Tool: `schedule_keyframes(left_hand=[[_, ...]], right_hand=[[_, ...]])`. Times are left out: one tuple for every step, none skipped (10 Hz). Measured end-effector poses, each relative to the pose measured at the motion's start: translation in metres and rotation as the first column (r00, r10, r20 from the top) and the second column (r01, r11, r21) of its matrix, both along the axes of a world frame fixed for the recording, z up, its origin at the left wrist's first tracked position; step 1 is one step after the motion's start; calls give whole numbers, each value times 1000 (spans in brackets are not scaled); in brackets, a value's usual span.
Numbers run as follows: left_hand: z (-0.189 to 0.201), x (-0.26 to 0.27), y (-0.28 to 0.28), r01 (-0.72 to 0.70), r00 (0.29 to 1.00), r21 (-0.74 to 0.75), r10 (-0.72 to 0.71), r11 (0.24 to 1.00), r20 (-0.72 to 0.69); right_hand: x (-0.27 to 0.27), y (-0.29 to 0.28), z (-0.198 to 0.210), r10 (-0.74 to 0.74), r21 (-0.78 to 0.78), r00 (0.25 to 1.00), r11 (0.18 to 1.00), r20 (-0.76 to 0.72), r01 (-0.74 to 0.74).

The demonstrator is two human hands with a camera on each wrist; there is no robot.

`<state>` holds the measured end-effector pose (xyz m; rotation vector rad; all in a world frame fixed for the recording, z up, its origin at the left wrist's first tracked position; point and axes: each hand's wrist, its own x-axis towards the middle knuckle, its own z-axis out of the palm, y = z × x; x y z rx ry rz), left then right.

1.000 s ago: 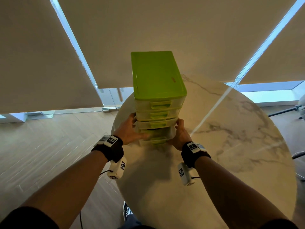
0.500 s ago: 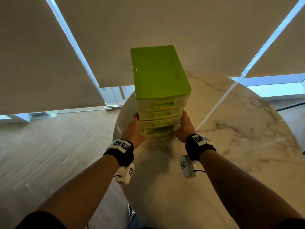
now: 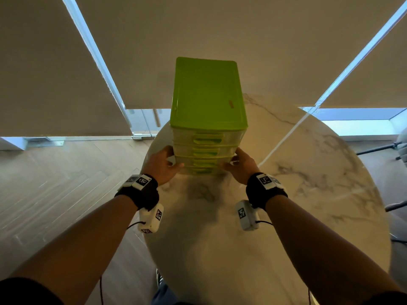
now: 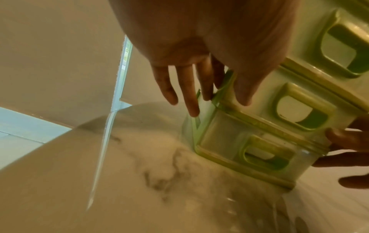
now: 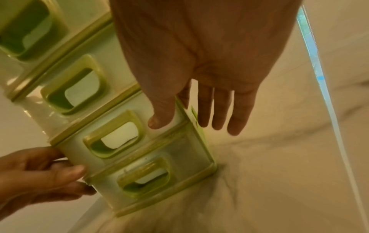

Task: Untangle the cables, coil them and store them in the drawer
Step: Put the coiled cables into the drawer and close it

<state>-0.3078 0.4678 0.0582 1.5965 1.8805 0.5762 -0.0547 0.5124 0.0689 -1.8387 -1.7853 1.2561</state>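
Observation:
A green plastic drawer unit (image 3: 208,95) with several translucent drawers stands upright on the round marble table (image 3: 308,194), near its far left edge. All the drawers look pushed in. My left hand (image 3: 163,166) lies against its lower left side, fingers straight along the wall (image 4: 191,94) and thumb on the front. My right hand (image 3: 240,166) mirrors it on the lower right side, with its thumb on a drawer front (image 5: 159,116) and its fingers (image 5: 219,113) straight. No cables are in view.
Marble tabletop (image 4: 119,173) stretches toward me and to the right. Closed roller blinds (image 3: 242,29) cover the windows behind. Wooden floor (image 3: 55,183) lies past the left table edge. Dark chair legs (image 3: 387,147) show at the far right.
The drawer unit has turned a little between my hands and now faces me more squarely. Both hands stay at its lower sides.

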Motion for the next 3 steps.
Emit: schedule_keyframes(left_hand=[[1,4,3,-46,995,2,46,999,-85],[2,14,-2,-105,993,-23,104,994,-49],[-7,21,-14,-234,968,6,232,972,93]], right_hand=[[3,4,6,0,20,998,1000,64,-1],[3,-3,13,41,5,997,999,68,-42],[18,-9,9,133,-101,989,987,71,-125]])
